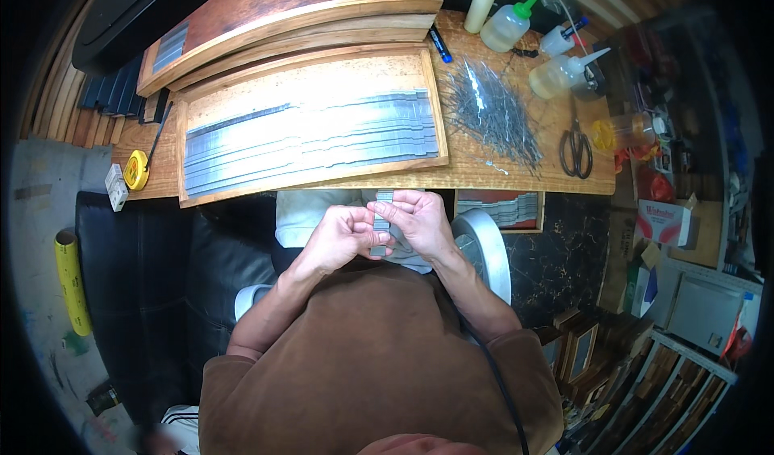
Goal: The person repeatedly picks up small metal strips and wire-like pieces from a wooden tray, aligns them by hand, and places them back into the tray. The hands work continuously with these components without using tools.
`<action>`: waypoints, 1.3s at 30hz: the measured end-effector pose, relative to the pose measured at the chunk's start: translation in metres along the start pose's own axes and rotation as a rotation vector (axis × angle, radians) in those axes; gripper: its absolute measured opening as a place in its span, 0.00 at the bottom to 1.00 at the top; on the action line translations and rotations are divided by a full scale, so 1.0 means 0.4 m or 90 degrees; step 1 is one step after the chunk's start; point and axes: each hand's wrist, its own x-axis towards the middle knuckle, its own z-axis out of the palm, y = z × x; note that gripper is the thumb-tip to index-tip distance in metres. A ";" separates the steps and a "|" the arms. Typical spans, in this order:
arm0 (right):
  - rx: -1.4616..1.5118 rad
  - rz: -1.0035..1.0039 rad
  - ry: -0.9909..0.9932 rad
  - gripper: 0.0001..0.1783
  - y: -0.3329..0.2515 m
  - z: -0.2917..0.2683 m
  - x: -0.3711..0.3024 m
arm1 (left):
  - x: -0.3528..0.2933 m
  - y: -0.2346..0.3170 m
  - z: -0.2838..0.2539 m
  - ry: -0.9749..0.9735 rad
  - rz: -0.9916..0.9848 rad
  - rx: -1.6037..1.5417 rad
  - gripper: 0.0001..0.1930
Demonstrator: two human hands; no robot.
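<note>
Just off the front edge of the wooden table, above my lap, both hands hold a short stack of grey metal pieces point(382, 224) with a notched outline. My left hand point(340, 235) pinches its lower part, fingers curled. From the other side, my right hand point(421, 223) grips the upper part, thumb across the face. Beyond my hands, a shallow wooden tray point(446, 132) holds rows of similar grey strips point(387, 124), partly washed out by glare. Right of the tray lies a loose heap of thin metal slivers point(493, 120).
Black-handled scissors point(576, 155), a green-capped bottle point(506, 28) and a white-nozzled bottle point(556, 76) stand or lie at the right. A yellow tape measure point(137, 170) sits at the left end. Below the table edge, another tray point(542, 211) holds grey strips beside a round metal rim point(498, 253).
</note>
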 end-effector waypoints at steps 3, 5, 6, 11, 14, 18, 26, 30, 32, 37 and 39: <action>-0.006 -0.018 0.006 0.09 0.002 0.002 0.002 | 0.001 -0.005 -0.004 -0.004 0.002 0.002 0.06; -0.015 -0.011 -0.011 0.11 0.006 -0.006 0.003 | 0.003 -0.007 -0.005 -0.005 0.009 0.007 0.06; -0.004 -0.024 0.003 0.10 0.006 -0.001 0.003 | 0.003 -0.007 -0.004 -0.001 0.007 0.007 0.06; 0.023 -0.001 0.019 0.10 -0.004 0.012 -0.002 | -0.004 0.001 0.010 0.016 0.000 -0.001 0.05; 0.036 -0.002 0.023 0.10 -0.015 0.018 -0.006 | -0.005 0.004 0.012 0.018 0.001 0.013 0.04; 0.031 -0.025 0.026 0.10 -0.010 0.017 -0.003 | -0.004 -0.006 0.012 0.017 0.006 -0.019 0.04; -0.067 -0.014 0.018 0.10 0.011 -0.002 0.000 | 0.004 -0.018 -0.002 0.009 -0.001 -0.006 0.06; -0.094 -0.066 0.014 0.11 -0.017 0.021 -0.014 | -0.001 -0.033 -0.005 0.008 0.004 -0.017 0.05; -0.083 -0.056 0.011 0.10 -0.029 0.027 -0.021 | -0.003 -0.039 -0.008 0.009 0.001 -0.009 0.06; -0.087 -0.036 0.023 0.08 -0.035 0.039 -0.025 | -0.008 -0.050 -0.003 0.004 0.035 -0.038 0.06; -0.094 -0.038 0.022 0.08 -0.029 0.036 -0.023 | -0.008 -0.052 -0.002 0.008 0.039 -0.023 0.05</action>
